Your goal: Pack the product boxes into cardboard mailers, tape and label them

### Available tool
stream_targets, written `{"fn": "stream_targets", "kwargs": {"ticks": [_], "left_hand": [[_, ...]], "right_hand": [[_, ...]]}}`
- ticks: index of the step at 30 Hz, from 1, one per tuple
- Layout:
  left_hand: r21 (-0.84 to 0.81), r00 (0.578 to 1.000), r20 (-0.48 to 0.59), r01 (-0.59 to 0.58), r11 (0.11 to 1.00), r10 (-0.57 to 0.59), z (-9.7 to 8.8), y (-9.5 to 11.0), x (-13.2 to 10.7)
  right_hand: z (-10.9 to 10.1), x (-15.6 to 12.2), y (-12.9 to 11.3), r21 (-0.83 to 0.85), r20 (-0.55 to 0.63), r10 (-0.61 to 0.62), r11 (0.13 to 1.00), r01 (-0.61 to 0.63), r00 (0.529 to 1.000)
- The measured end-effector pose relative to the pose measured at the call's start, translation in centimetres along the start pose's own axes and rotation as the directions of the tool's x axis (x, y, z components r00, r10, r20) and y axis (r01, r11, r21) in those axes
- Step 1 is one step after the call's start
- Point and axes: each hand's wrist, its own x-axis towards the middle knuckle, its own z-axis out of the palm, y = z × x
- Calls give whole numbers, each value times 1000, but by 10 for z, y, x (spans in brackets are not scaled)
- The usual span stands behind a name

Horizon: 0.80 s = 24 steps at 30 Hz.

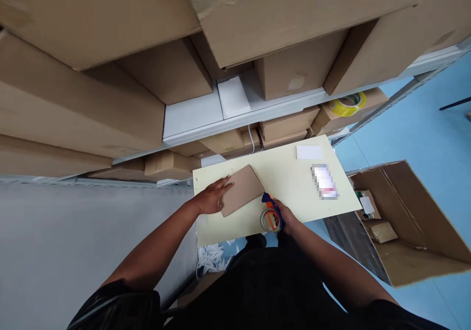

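Note:
A small brown cardboard box [243, 190] lies at a slant on the pale yellow table [290, 182]. My left hand [211, 197] rests against its left side, fingers stretched out and spread over the top edge. In my right hand [285, 217] is an orange and blue tape dispenser [271, 213] with a roll of tape on it. The dispenser's blue head is at the box's right corner; whether it touches the cardboard I cannot tell. My right fingers are wrapped round its handle and partly hidden.
Shelves [191, 121] of large cartons stand close in front, with a yellow tape roll [348, 104] on a carton at right. A white card [309, 152] and a blurred-out phone-shaped item [324, 181] lie on the table. An open carton [415, 222] stands right of it, holding small boxes.

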Motion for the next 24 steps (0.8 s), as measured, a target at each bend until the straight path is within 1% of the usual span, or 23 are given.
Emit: {"fn": "stream_targets", "kwargs": {"ticks": [1,2,4,6,8,10,13,16,19,22,24], "left_hand": [[-18,1000,1,-1,1000,1,7,-3,-9],[-34,1000,-5,-5,999,5,14,-4,-16],[-48,1000,-22,-10,999,9,26,0,-27],[-19,999,-49,7,1000,-8,39,8,-33],[47,992,-117,59,997,-53,52,18,-35],[117,973,-216,114,987,-86,66,27,-32],[187,944,-320,149,971,-83,86,38,-21],[194,922,-368,205,959,-122,101,43,-11],[174,909,-383,244,954,-162,108,43,-7],[158,907,-385,249,956,-173,110,43,-7],[151,902,-394,250,956,-174,110,43,-8]], "right_hand": [[2,4,-8,52,9,64,997,-64,998],[4,8,-18,80,13,103,991,-104,995],[7,22,-41,69,13,101,992,-102,995],[11,39,-66,60,28,98,993,-100,995],[17,55,-90,41,50,98,994,-100,994],[24,69,-111,14,64,105,994,-106,992],[32,82,-130,-41,59,115,993,-113,992],[33,87,-135,-80,35,109,991,-106,993],[29,83,-126,-99,2,95,991,-94,996],[21,67,-105,-94,-16,72,993,-73,997],[13,49,-82,-76,-10,52,996,-53,999]]}}
